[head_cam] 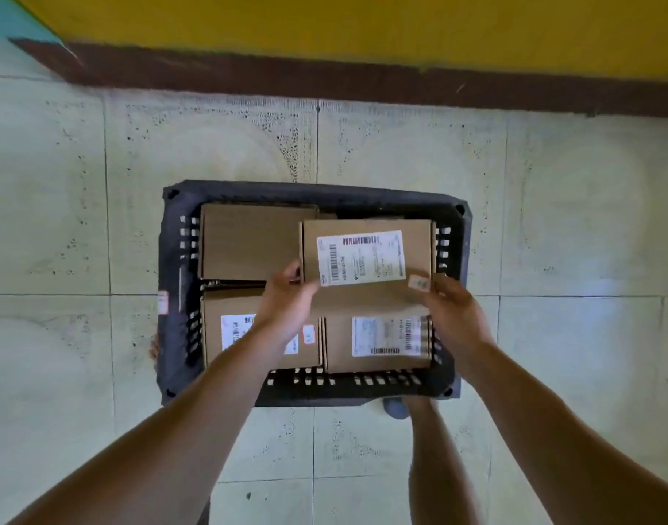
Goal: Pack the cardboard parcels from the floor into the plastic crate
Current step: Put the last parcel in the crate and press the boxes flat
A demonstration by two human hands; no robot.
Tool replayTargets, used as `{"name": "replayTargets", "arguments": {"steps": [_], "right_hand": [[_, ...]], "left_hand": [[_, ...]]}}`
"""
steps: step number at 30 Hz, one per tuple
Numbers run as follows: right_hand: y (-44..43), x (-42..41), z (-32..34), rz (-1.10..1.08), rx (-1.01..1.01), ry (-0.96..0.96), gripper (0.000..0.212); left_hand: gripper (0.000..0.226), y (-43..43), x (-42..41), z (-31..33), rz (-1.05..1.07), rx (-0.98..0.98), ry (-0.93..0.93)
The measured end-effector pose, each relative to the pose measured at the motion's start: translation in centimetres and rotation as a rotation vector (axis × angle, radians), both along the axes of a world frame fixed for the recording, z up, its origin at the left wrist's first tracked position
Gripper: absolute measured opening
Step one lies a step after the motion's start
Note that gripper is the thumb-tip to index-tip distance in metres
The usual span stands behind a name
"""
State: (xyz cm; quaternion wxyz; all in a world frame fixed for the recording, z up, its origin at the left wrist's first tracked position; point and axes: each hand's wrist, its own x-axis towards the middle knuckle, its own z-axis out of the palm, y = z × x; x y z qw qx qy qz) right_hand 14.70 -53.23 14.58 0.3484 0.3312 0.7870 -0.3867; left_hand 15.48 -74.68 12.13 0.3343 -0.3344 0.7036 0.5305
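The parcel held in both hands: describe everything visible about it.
The held parcel is a closed brown cardboard box, roughly level, top facing the camera. A white barcoded shipping label covers much of the top; a small sticker sits by its near right corner. The left hand grips its left edge, the right hand its near right corner. It is over the far right of the black plastic crate, above other parcels.

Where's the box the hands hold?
In the head view, the parcel is over the far right of the crate, beside the plain box, its near corners held by the left hand and right hand.
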Motion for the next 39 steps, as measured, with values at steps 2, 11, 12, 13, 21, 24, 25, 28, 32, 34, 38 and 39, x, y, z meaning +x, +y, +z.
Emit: {"name": "replayTargets", "arguments": {"steps": [2,11,12,13,21,24,25,28,32,34,38,39], "right_hand": [[0.0,-0.5,-2.0,0.121,0.069,0.057,0.020],[0.1,0.7,-5.7,0.393,0.128,0.100,0.042],[0.1,0.8,-5.7,0.395,0.135,0.100,0.042],[0.3,0.9,-5.8,0.396,0.142,0.110,0.042],[0.9,1.0,-6.2,0.445,0.200,0.156,0.044],[0.7,1.0,-6.0,0.428,0.192,0.204,0.042],[0.5,0.9,-5.9,0.440,0.195,0.246,0.042],[-0.5,0.4,-6.0,0.594,0.236,0.339,0.050],[-3.2,-0.4,-7.8,0.944,0.337,0.247,0.072],[-4.3,-0.2,-9.1,1.038,0.365,0.227,0.079],[-4.9,0.9,-11.0,1.078,0.441,0.221,0.079],[-5.0,1.1,-11.2,1.075,0.464,0.232,0.077]], "left_hand": [[0.024,0.5,-0.8,-2.2,-0.041,0.006,-0.004],[0.058,1.8,-0.8,-7.0,-0.169,-0.210,-0.047],[0.056,1.9,-0.8,-6.8,-0.169,-0.245,-0.021],[0.054,1.9,-0.9,-6.7,-0.173,-0.271,0.007],[0.050,3.0,-1.8,-7.5,-0.239,-0.351,0.060],[0.051,2.7,-1.6,-7.7,-0.254,-0.364,0.059],[0.051,2.4,-1.4,-7.8,-0.226,-0.344,0.089],[0.047,0.5,-0.3,-7.5,-0.167,-0.343,0.252],[0.066,-4.5,0.5,-8.1,-0.542,-0.598,0.494],[0.082,-7.3,0.6,-9.0,-0.861,-0.651,0.387],[0.081,-10.1,1.0,-10.9,-1.108,-0.702,0.382],[0.078,-10.2,1.1,-11.1,-1.109,-0.700,0.395]]}}
